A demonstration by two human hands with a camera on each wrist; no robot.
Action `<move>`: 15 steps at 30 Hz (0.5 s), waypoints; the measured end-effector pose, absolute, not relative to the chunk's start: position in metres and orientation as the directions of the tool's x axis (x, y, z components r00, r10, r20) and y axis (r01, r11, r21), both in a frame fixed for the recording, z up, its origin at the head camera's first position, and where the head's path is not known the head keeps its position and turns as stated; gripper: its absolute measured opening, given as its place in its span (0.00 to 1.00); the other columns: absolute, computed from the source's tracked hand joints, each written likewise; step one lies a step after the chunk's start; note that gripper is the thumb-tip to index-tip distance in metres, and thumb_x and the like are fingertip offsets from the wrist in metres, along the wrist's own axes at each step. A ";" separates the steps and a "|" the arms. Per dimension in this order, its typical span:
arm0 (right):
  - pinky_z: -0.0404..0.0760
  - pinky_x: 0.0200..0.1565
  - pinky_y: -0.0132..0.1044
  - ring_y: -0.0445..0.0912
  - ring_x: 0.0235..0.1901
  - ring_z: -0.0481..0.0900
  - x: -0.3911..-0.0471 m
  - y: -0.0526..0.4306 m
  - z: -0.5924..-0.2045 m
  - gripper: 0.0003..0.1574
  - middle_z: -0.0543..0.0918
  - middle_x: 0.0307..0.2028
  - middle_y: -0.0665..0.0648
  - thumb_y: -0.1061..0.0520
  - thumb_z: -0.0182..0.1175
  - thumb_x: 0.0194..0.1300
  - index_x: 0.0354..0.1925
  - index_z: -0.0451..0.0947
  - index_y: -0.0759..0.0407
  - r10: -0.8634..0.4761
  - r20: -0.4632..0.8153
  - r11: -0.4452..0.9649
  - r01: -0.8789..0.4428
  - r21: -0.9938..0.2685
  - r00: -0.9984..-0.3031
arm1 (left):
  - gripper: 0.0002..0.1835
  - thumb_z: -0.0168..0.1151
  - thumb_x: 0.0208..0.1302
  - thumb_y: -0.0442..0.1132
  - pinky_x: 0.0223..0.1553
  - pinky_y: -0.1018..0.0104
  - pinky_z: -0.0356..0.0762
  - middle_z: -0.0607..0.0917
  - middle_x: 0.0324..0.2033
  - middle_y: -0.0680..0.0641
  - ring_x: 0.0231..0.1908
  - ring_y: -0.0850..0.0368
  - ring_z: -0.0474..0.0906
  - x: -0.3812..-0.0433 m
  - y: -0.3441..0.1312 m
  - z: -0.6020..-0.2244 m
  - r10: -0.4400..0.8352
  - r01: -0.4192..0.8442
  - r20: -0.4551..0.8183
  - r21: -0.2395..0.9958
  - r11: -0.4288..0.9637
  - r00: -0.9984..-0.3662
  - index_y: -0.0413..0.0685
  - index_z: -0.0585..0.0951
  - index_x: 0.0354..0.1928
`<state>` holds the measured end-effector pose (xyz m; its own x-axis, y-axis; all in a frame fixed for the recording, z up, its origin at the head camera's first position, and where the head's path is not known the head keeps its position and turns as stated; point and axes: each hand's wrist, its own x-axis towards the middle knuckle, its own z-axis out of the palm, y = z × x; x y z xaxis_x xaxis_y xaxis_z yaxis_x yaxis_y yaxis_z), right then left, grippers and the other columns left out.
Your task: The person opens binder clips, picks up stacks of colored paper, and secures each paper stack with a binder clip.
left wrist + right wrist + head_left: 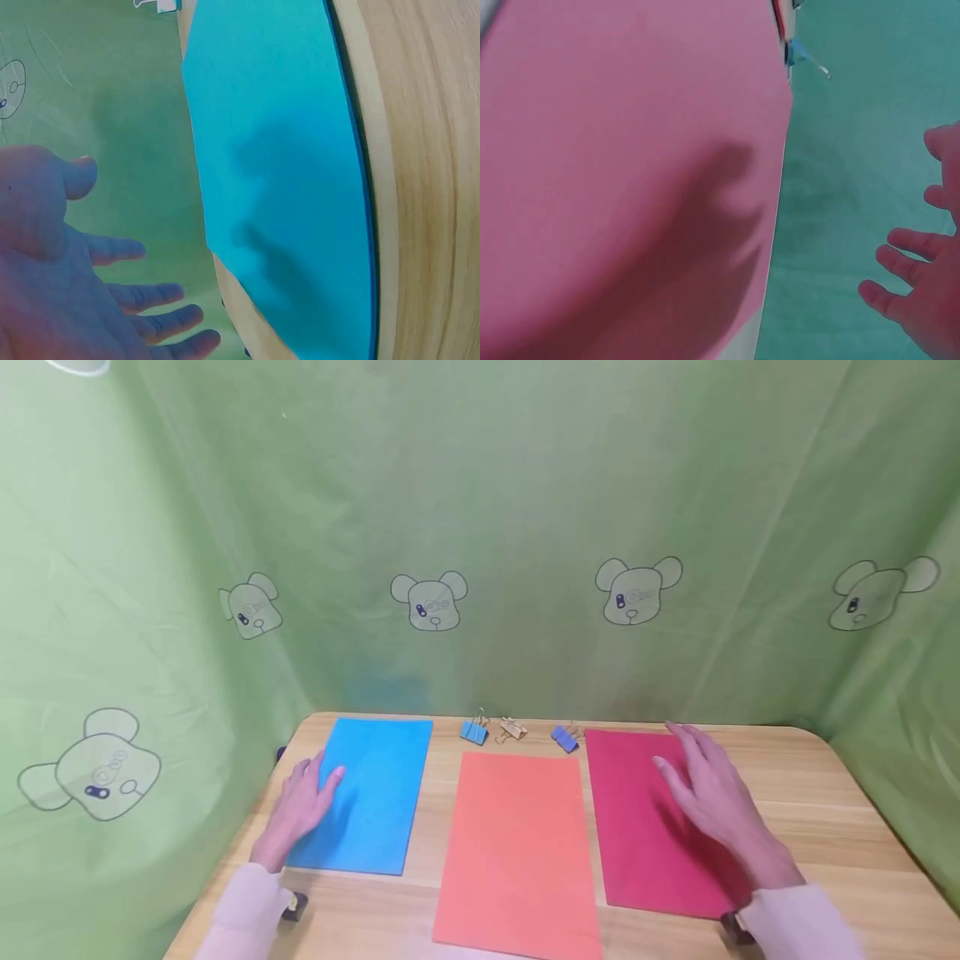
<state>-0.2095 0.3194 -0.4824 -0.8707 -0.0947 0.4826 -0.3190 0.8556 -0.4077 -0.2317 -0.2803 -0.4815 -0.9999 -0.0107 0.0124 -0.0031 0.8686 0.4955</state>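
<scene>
My left hand (302, 803), fingers spread and relaxed, is over the left edge of a blue sheet stack (378, 793). Its palm and fingers (157, 296) show with nothing in them in the left wrist view. On the right, my right hand (712, 789) hovers above a dark red sheet stack (637, 835), casting a shadow on it, fingers extended and holding nothing. An orange sheet stack (519, 852) lies between the two, nearer the front. Behind the stacks sit a light blue binder clip (474, 732), a beige binder clip (513, 728) and a darker blue binder clip (565, 739).
All of this lies on a wooden table (810, 827) with rounded back corners. A green curtain (525, 485) printed with bear heads hangs close behind the table and along both sides.
</scene>
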 end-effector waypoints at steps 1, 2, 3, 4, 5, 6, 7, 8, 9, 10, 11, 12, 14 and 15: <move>0.65 0.58 0.75 0.72 0.66 0.63 -0.212 0.317 -0.482 0.40 0.66 0.68 0.73 0.48 0.60 0.75 0.75 0.61 0.63 -0.096 0.473 0.853 -0.318 -0.415 -0.876 | 0.43 0.36 0.81 0.63 0.67 0.25 0.53 0.54 0.74 0.23 0.71 0.21 0.51 -0.232 -0.280 -0.482 -0.016 -0.017 -0.008 0.497 0.868 -1.000 0.34 0.50 0.79; 0.65 0.58 0.74 0.71 0.66 0.63 -0.214 0.314 -0.482 0.40 0.66 0.68 0.73 0.48 0.59 0.75 0.75 0.61 0.63 -0.097 0.465 0.849 -0.317 -0.423 -0.880 | 0.43 0.36 0.81 0.63 0.67 0.25 0.52 0.53 0.74 0.22 0.71 0.20 0.50 -0.232 -0.280 -0.482 -0.021 -0.031 -0.025 0.498 0.867 -0.999 0.34 0.50 0.79; 0.65 0.59 0.74 0.71 0.66 0.63 -0.217 0.311 -0.482 0.40 0.67 0.68 0.72 0.48 0.59 0.75 0.75 0.61 0.63 -0.102 0.459 0.846 -0.319 -0.426 -0.883 | 0.43 0.37 0.81 0.62 0.67 0.25 0.52 0.53 0.73 0.22 0.71 0.20 0.50 -0.232 -0.280 -0.482 -0.025 -0.041 -0.039 0.496 0.867 -0.999 0.33 0.50 0.79; 0.65 0.60 0.73 0.70 0.67 0.63 -0.220 0.307 -0.481 0.40 0.67 0.68 0.71 0.47 0.59 0.75 0.75 0.61 0.63 -0.104 0.450 0.845 -0.317 -0.430 -0.887 | 0.42 0.38 0.81 0.61 0.67 0.25 0.52 0.54 0.73 0.21 0.71 0.19 0.50 -0.232 -0.281 -0.482 -0.030 -0.052 -0.053 0.493 0.869 -0.998 0.32 0.50 0.79; 0.65 0.60 0.73 0.69 0.67 0.63 -0.223 0.305 -0.481 0.40 0.67 0.68 0.71 0.46 0.59 0.75 0.75 0.60 0.63 -0.107 0.436 0.846 -0.312 -0.432 -0.894 | 0.42 0.40 0.81 0.59 0.67 0.25 0.52 0.54 0.72 0.20 0.70 0.18 0.50 -0.231 -0.281 -0.482 -0.033 -0.062 -0.068 0.489 0.870 -0.997 0.31 0.50 0.78; 0.65 0.61 0.72 0.69 0.67 0.63 -0.226 0.302 -0.481 0.40 0.68 0.69 0.70 0.46 0.59 0.75 0.75 0.60 0.63 -0.111 0.423 0.846 -0.309 -0.434 -0.899 | 0.42 0.42 0.81 0.58 0.66 0.24 0.53 0.54 0.72 0.19 0.70 0.17 0.51 -0.231 -0.282 -0.482 -0.040 -0.076 -0.085 0.481 0.874 -0.996 0.31 0.50 0.78; 0.65 0.62 0.72 0.69 0.68 0.63 -0.229 0.299 -0.481 0.41 0.67 0.69 0.70 0.45 0.58 0.75 0.75 0.60 0.63 -0.116 0.408 0.847 -0.305 -0.436 -0.906 | 0.42 0.44 0.80 0.58 0.65 0.22 0.54 0.54 0.71 0.19 0.69 0.16 0.51 -0.230 -0.282 -0.483 -0.048 -0.092 -0.104 0.472 0.877 -0.993 0.31 0.50 0.78; 0.65 0.62 0.72 0.69 0.68 0.63 -0.232 0.297 -0.481 0.41 0.67 0.69 0.71 0.45 0.58 0.76 0.76 0.59 0.63 -0.119 0.391 0.847 -0.299 -0.439 -0.913 | 0.43 0.45 0.80 0.58 0.63 0.21 0.55 0.54 0.71 0.18 0.68 0.16 0.52 -0.230 -0.283 -0.483 -0.059 -0.110 -0.124 0.463 0.879 -0.991 0.31 0.49 0.78; 0.65 0.62 0.71 0.69 0.68 0.63 -0.234 0.294 -0.481 0.41 0.66 0.69 0.70 0.44 0.58 0.76 0.76 0.59 0.63 -0.124 0.373 0.847 -0.294 -0.442 -0.919 | 0.43 0.46 0.79 0.58 0.62 0.20 0.56 0.54 0.70 0.17 0.68 0.15 0.52 -0.229 -0.284 -0.483 -0.071 -0.130 -0.145 0.452 0.882 -0.987 0.31 0.49 0.78; 0.65 0.62 0.71 0.69 0.68 0.63 -0.237 0.292 -0.482 0.42 0.66 0.70 0.70 0.44 0.57 0.76 0.76 0.59 0.62 -0.127 0.354 0.848 -0.287 -0.447 -0.926 | 0.44 0.47 0.78 0.58 0.60 0.18 0.56 0.53 0.70 0.17 0.68 0.15 0.52 -0.229 -0.284 -0.484 -0.084 -0.152 -0.168 0.444 0.883 -0.982 0.31 0.48 0.78; 0.65 0.63 0.71 0.69 0.68 0.63 -0.239 0.289 -0.482 0.42 0.66 0.70 0.70 0.43 0.57 0.76 0.76 0.58 0.63 -0.129 0.339 0.846 -0.282 -0.452 -0.932 | 0.46 0.47 0.78 0.60 0.59 0.16 0.55 0.52 0.70 0.16 0.67 0.14 0.51 -0.229 -0.285 -0.484 -0.098 -0.172 -0.186 0.437 0.883 -0.978 0.31 0.47 0.78; 0.65 0.63 0.71 0.69 0.68 0.63 -0.242 0.286 -0.483 0.42 0.66 0.70 0.71 0.44 0.58 0.76 0.76 0.58 0.64 -0.133 0.331 0.842 -0.282 -0.459 -0.934 | 0.47 0.48 0.77 0.61 0.57 0.15 0.55 0.52 0.69 0.15 0.67 0.14 0.50 -0.229 -0.284 -0.484 -0.114 -0.192 -0.200 0.431 0.882 -0.973 0.30 0.47 0.78; 0.66 0.63 0.70 0.69 0.68 0.63 -0.248 0.281 -0.485 0.42 0.66 0.70 0.71 0.45 0.58 0.76 0.75 0.58 0.65 -0.136 0.315 0.840 -0.278 -0.467 -0.939 | 0.49 0.49 0.76 0.63 0.56 0.14 0.54 0.51 0.68 0.14 0.67 0.14 0.49 -0.229 -0.284 -0.485 -0.136 -0.221 -0.221 0.422 0.879 -0.966 0.28 0.47 0.77; 0.66 0.64 0.70 0.68 0.68 0.64 -0.250 0.279 -0.487 0.42 0.66 0.69 0.71 0.45 0.58 0.76 0.75 0.58 0.65 -0.137 0.309 0.839 -0.276 -0.468 -0.941 | 0.50 0.49 0.75 0.63 0.56 0.13 0.54 0.51 0.67 0.13 0.67 0.14 0.49 -0.230 -0.284 -0.486 -0.146 -0.234 -0.231 0.414 0.880 -0.962 0.27 0.47 0.77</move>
